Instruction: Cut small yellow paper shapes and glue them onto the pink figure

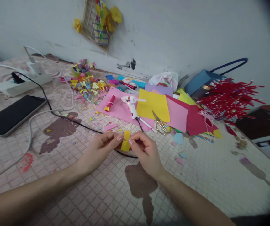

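Between my two hands is a small yellow paper strip (125,145), bent or creased across its middle. My left hand (106,144) pinches its left edge between thumb and fingers. On the other side, my right hand (145,149) grips the right edge the same way. Just beyond the hands lie a white glue gun (131,105) and gold-handled scissors (161,124), resting on sheets of coloured paper. A small red roll with a yellow bow (110,103) sits left of the glue gun on a pink sheet (123,116).
A tablet (13,114) and a white power strip (23,84) lie at left, with cables across the table. Colourful paper scraps (90,86) are heaped at the back. Red tinsel-like stems (229,99) and a blue bag (202,81) stand at right.
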Demonstrator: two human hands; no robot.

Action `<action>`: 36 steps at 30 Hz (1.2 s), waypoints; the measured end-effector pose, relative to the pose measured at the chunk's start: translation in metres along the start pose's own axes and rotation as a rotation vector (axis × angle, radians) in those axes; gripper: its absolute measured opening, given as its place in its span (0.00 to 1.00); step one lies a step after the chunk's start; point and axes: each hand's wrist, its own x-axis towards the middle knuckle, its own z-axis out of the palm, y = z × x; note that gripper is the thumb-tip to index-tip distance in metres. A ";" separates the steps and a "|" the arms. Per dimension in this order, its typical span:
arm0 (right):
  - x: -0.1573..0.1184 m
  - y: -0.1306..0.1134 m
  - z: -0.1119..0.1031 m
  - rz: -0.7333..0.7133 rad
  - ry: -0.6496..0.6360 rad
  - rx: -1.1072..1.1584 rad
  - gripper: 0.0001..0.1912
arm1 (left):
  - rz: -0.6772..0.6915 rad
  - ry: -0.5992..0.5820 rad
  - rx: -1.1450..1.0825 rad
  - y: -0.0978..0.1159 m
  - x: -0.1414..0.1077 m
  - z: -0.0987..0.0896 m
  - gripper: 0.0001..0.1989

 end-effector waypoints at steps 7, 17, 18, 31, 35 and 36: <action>0.000 -0.002 0.003 0.041 -0.023 0.056 0.08 | 0.041 0.029 -0.047 -0.006 0.001 -0.002 0.07; -0.001 0.002 0.002 -0.181 0.084 -0.133 0.06 | 0.121 0.093 0.057 -0.002 -0.001 -0.001 0.07; -0.002 0.003 0.000 -0.235 0.099 -0.179 0.07 | 0.116 0.110 0.074 -0.001 -0.001 -0.001 0.08; -0.002 0.005 -0.004 -0.429 -0.042 -0.304 0.11 | -0.044 0.017 -0.023 0.003 0.001 -0.001 0.12; 0.002 0.001 -0.005 -0.256 0.021 -0.161 0.12 | -0.002 -0.041 0.039 0.000 0.002 -0.004 0.11; 0.003 0.000 -0.006 -0.233 0.016 -0.140 0.12 | 0.019 -0.059 0.068 -0.001 0.002 -0.005 0.11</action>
